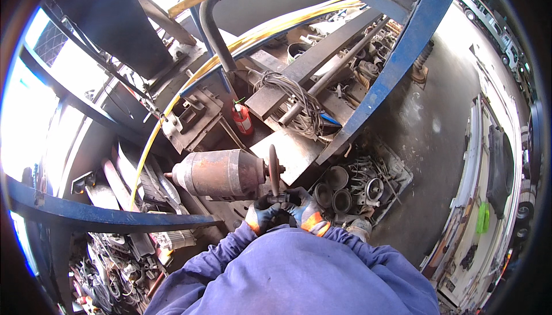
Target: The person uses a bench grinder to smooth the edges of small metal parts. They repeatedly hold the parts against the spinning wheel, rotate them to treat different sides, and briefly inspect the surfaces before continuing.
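Note:
A bench grinder (221,174) with a rusty, rounded motor body stands before me, its wheel (273,171) upright at the right end. Just below that wheel, both my gloved hands are closed around a small dark metal part (279,198). My left hand (261,214) grips its left end, and my right hand (307,211) its right end. Whether the part touches the wheel I cannot tell. The gloves are grey-blue with orange patches, and some fingertips are hidden behind the part.
Beyond the grinder are a red bottle (242,119), a coil of grey cable (299,102) and long steel bars (322,65). Metal scrap and round parts (342,200) lie at my right. Blue frame beams (397,68) cross both sides. More scrap (118,269) lies at lower left.

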The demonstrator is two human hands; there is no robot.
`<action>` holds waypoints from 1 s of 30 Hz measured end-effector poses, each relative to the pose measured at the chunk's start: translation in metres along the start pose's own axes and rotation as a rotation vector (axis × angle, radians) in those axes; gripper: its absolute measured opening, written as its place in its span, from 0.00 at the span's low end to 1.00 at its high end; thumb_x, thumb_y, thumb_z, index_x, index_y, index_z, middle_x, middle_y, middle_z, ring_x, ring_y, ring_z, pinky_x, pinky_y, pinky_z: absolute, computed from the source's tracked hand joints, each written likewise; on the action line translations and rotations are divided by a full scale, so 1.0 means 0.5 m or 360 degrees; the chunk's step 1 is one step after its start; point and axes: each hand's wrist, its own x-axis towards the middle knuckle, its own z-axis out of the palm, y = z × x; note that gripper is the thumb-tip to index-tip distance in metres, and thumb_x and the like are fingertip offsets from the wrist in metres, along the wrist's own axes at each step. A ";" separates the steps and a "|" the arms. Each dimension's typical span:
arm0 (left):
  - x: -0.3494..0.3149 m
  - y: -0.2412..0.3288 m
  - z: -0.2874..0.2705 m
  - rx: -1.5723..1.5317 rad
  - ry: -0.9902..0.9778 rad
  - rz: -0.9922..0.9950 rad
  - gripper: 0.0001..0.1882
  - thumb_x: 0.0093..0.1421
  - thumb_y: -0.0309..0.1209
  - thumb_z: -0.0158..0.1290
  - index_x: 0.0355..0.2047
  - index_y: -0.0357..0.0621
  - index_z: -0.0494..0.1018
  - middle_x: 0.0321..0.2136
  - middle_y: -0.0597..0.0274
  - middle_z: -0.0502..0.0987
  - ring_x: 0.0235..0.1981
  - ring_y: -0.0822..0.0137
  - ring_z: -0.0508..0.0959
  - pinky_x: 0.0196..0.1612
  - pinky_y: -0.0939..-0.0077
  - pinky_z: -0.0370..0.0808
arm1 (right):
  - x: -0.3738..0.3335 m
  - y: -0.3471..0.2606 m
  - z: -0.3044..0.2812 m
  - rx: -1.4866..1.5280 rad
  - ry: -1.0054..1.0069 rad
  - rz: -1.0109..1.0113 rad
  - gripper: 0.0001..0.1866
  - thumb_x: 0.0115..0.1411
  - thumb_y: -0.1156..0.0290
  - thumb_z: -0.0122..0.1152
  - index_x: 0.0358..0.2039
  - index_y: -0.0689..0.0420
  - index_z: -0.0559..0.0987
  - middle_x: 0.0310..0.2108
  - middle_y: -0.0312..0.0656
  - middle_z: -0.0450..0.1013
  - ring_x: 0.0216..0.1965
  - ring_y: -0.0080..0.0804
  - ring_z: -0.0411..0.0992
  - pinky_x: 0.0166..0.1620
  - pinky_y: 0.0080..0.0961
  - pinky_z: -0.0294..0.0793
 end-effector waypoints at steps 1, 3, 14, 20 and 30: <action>0.005 -0.001 -0.002 0.0038 -0.0028 -0.0018 0.15 0.62 0.35 0.58 0.47 0.42 0.75 0.37 0.67 0.80 0.34 0.76 0.76 0.38 0.78 0.74 | -0.001 -0.001 -0.003 -0.0014 -0.0005 -0.0010 0.21 0.52 0.69 0.73 0.44 0.59 0.75 0.39 0.37 0.77 0.41 0.25 0.73 0.48 0.26 0.73; 0.009 -0.004 -0.001 0.0048 -0.0058 -0.0043 0.15 0.63 0.34 0.57 0.48 0.42 0.75 0.39 0.67 0.80 0.36 0.75 0.76 0.40 0.78 0.74 | -0.003 -0.005 -0.010 -0.0044 -0.0014 -0.0031 0.20 0.53 0.70 0.73 0.44 0.58 0.75 0.40 0.37 0.77 0.42 0.25 0.72 0.49 0.25 0.73; 0.013 0.017 0.016 -0.0008 0.0034 -0.0139 0.17 0.60 0.36 0.61 0.46 0.41 0.75 0.35 0.67 0.79 0.32 0.76 0.76 0.35 0.80 0.74 | 0.002 0.006 -0.020 -0.0207 0.0002 0.0013 0.17 0.57 0.64 0.69 0.41 0.59 0.76 0.37 0.38 0.78 0.39 0.24 0.73 0.46 0.26 0.73; -0.001 0.032 0.015 -0.0133 0.0093 -0.0087 0.17 0.60 0.37 0.61 0.45 0.41 0.75 0.33 0.68 0.79 0.27 0.79 0.73 0.29 0.82 0.71 | 0.007 -0.011 -0.001 -0.0249 -0.0050 0.0051 0.18 0.58 0.59 0.68 0.38 0.60 0.75 0.34 0.39 0.77 0.37 0.24 0.72 0.44 0.26 0.72; -0.056 -0.003 -0.051 -0.0389 0.0002 -0.0355 0.18 0.62 0.41 0.57 0.47 0.43 0.74 0.27 0.67 0.78 0.19 0.77 0.70 0.22 0.82 0.66 | -0.011 0.044 -0.001 -0.0275 -0.0365 0.0144 0.22 0.52 0.68 0.74 0.46 0.58 0.76 0.40 0.37 0.77 0.41 0.25 0.72 0.47 0.26 0.72</action>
